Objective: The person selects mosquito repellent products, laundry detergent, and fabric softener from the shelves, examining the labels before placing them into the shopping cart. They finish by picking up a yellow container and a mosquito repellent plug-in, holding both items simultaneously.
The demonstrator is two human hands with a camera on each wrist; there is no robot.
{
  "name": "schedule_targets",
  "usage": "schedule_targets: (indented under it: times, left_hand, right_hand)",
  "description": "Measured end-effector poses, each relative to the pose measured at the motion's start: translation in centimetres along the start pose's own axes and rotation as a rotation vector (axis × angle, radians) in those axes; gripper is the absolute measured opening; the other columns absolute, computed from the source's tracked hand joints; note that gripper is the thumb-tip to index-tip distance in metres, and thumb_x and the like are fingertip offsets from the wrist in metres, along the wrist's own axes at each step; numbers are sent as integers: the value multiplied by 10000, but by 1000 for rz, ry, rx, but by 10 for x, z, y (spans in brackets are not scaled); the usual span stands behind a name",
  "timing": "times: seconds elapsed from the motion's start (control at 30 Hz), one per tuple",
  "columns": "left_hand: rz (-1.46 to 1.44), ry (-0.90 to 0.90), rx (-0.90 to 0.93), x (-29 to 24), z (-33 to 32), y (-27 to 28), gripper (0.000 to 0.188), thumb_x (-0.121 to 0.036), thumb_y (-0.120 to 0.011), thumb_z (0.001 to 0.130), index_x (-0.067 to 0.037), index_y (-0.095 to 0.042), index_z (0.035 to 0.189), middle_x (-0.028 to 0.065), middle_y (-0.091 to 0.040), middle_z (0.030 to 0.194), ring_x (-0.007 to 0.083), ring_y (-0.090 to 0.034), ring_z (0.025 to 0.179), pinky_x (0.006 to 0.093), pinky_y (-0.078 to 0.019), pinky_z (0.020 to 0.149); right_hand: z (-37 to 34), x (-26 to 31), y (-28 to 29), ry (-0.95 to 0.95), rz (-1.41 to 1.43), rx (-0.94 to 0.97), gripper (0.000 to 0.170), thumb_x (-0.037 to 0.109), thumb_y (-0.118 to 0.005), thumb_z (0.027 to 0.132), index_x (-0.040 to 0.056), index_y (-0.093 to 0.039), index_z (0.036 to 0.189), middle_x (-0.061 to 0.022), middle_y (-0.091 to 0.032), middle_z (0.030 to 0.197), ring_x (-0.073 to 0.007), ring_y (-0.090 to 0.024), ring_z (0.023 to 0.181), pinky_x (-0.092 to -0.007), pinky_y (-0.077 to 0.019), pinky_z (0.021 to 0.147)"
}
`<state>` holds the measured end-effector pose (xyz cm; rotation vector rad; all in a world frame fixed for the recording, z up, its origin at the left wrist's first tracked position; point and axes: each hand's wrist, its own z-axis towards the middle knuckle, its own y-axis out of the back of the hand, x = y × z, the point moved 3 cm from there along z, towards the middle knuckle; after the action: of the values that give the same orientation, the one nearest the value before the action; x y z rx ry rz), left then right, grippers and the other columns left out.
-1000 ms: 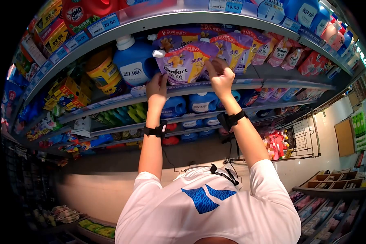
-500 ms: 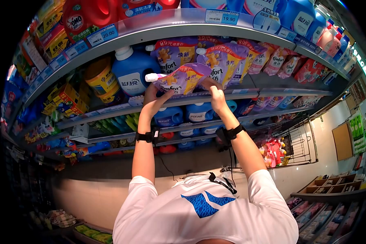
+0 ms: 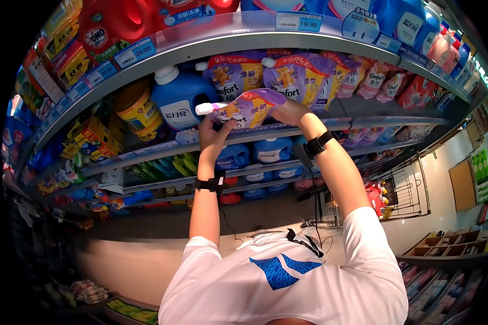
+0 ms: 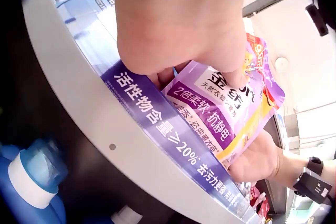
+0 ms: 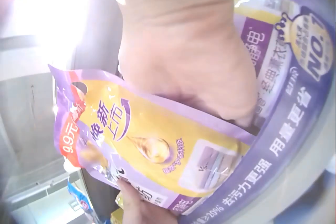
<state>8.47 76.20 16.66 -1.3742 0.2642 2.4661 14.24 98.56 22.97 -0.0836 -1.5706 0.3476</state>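
A purple and yellow Comfort fabric softener pouch (image 3: 248,110) with a white cap is held between both hands at the front of the shelf, its top tipped toward the person. The left hand (image 3: 212,140) grips its left side, thumb across the printed front. On the opposite side, the right hand (image 3: 290,112) holds the pouch edge, its fingers hidden behind the pouch. In the right wrist view, the left thumb (image 5: 131,198) shows on the pouch's far side. Two like pouches stand behind, one softener pouch (image 3: 234,75) on the left and another softener pouch (image 3: 298,81) on the right.
A blue detergent bottle (image 3: 181,97) stands left of the hands, beside yellow tubs (image 3: 138,111). Pink pouches (image 3: 374,76) line the shelf farther right. The upper shelf edge (image 3: 222,46) carries price tags and runs above the hands. Lower shelves hold blue jugs (image 3: 271,150).
The held pouch has come down and toward the person, tilting from upright to leaning back. The right hand has shifted from its upper right front to the side and behind it.
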Motion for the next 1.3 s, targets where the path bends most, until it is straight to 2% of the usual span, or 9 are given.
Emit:
schedule_targets:
  times: [0.2,0.23,0.47,0.63,0.83,0.87,1.07,1.27,1.3]
  left_hand:
    - [-33,30,-26,-7,-3,-7,414,-135,-749,933,-13,-582,1292,64,-672,1197,138,-624,1071,307,-485,939]
    - [-21,37,-53,-10,-2,-8,411,-168,-734,952,-16,-576,1300,61,-665,1205,134,-615,1066,301,-481,930]
    - [-77,-62,-148,-19,1,-21,429,-306,-745,949,-9,-617,1231,55,-696,1106,125,-628,982,283,-482,883]
    - [-40,-53,-144,-22,-1,-19,416,-290,-743,951,-9,-618,1230,60,-700,1111,122,-628,985,280,-480,881]
    - [-43,-41,-155,-23,-1,-17,382,-262,-738,957,-15,-628,1227,57,-708,1084,113,-636,965,272,-486,865]
    - [-50,-38,-151,-22,0,-17,374,-255,-735,959,-16,-630,1228,55,-709,1079,110,-638,956,271,-489,857]
    - [-121,-30,-187,-30,15,-27,376,-253,-727,967,17,-625,1208,70,-710,1078,100,-635,938,264,-503,839]
    - [113,-24,-322,-34,23,-34,410,-329,-733,959,32,-660,1139,77,-733,1001,115,-647,888,280,-507,822]
    - [113,-22,-319,-34,24,-35,410,-329,-733,959,32,-660,1139,77,-733,1001,115,-647,888,280,-507,822]
  right_hand:
    - [-21,20,-16,-164,-286,-115,457,350,-491,1052,70,-536,1411,-58,-570,1427,-184,-504,1325,-348,-344,1143]
    - [-16,8,-7,-58,-372,-205,419,383,-566,1001,72,-595,1281,-81,-693,1204,-190,-641,1101,-329,-498,928]
    - [19,-19,22,-131,-872,-164,500,382,-573,984,33,-574,1341,-125,-682,1257,-253,-612,1101,-355,-463,955]
    - [-7,-9,-7,-436,-560,-331,582,500,-522,987,47,-587,1347,-97,-627,1355,-206,-580,1151,-358,-433,991]
    - [28,-61,36,-148,-313,-331,468,369,-501,1037,56,-543,1383,-64,-566,1410,-182,-513,1256,-336,-349,1106]
    - [-10,-22,-3,-19,-307,-263,531,355,-433,1041,6,-494,1437,-210,-487,1504,-277,-438,1394,-389,-314,1147]
    - [-34,0,-27,540,80,-301,523,413,-585,1019,-1,-571,1338,-133,-633,1303,-178,-586,1183,-315,-434,1018]
    - [-2,16,-33,794,-775,-590,373,218,-744,915,-2,-583,1169,-221,-675,920,-354,-677,824,-413,-516,703]
    - [-1,21,-33,688,-904,-648,299,205,-715,953,-15,-620,1131,-154,-703,910,-185,-673,785,-334,-510,676]
